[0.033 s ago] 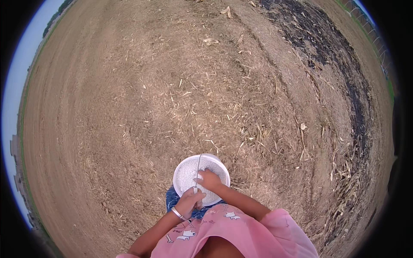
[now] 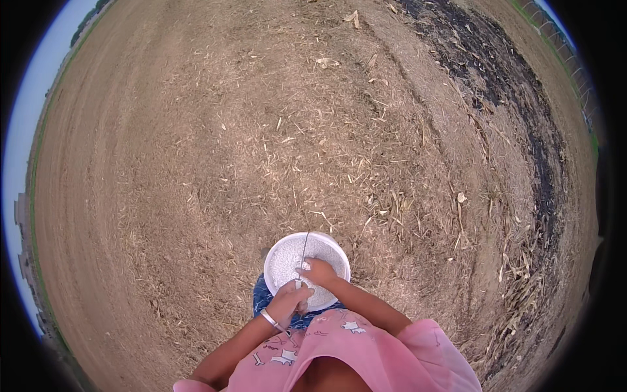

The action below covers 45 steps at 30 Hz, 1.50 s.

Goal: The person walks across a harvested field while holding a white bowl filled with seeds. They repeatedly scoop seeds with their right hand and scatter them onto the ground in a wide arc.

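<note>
Several fingertips of the right hand were blurred, half-curled at small white granules, their hold unclear; the left hand closed around a white handle grip, the round white bucket beneath both.

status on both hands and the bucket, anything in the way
Left hand closed on white handle grip. Right hand in white bucket, at white granules. Wire handle crosses bucket mouth.
</note>
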Each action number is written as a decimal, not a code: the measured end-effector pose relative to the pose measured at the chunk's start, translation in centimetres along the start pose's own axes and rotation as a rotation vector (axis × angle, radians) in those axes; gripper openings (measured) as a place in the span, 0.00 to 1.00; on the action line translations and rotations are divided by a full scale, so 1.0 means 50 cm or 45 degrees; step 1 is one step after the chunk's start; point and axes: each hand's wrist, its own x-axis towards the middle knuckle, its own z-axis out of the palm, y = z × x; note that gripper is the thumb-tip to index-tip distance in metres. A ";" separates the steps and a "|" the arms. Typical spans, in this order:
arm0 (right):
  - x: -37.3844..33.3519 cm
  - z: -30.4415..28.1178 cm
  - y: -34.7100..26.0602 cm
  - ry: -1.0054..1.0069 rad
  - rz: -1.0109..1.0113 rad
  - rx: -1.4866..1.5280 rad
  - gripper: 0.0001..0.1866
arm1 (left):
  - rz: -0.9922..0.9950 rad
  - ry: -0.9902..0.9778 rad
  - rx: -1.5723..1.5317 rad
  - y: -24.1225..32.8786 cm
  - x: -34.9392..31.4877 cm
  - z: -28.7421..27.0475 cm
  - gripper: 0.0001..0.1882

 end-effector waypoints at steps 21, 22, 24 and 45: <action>0.390 -0.363 -0.585 -0.071 -0.266 1.734 0.06 | 0.238 0.469 -0.700 0.133 -0.004 -0.471 0.10; 0.408 -0.351 -0.577 -0.017 -0.179 1.635 0.07 | 0.263 0.543 -0.757 0.136 -0.016 -0.495 0.09; 0.442 -0.334 -0.511 0.069 0.053 1.450 0.09 | 0.347 0.612 -0.862 0.138 -0.037 -0.548 0.08; 0.790 -0.152 -0.857 -0.211 0.166 1.147 0.09 | 0.257 0.979 -1.773 0.040 -0.107 -0.770 0.08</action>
